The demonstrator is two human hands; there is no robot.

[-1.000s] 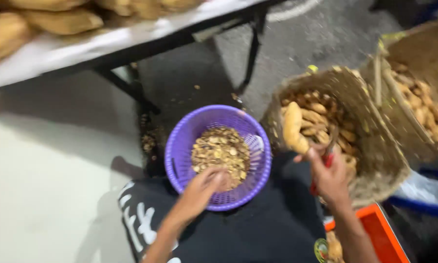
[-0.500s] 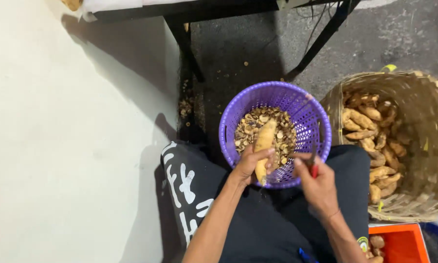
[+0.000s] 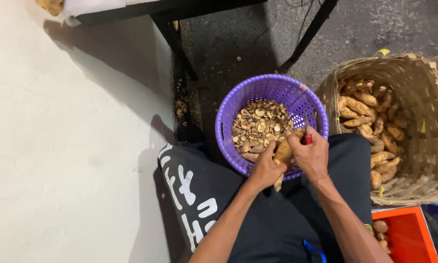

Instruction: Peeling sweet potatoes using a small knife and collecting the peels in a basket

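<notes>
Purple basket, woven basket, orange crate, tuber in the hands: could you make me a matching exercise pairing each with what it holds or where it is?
Things:
1. purple basket
2. woven basket
3. orange crate
4. tuber

Descriptions:
A. gripped by the left hand, with the right hand against it
B. filled with whole brown tubers
C. holds small cut scraps
D. bottom right corner, a few pieces inside

Pairs: 1-C, 2-B, 3-D, 4-A
</notes>
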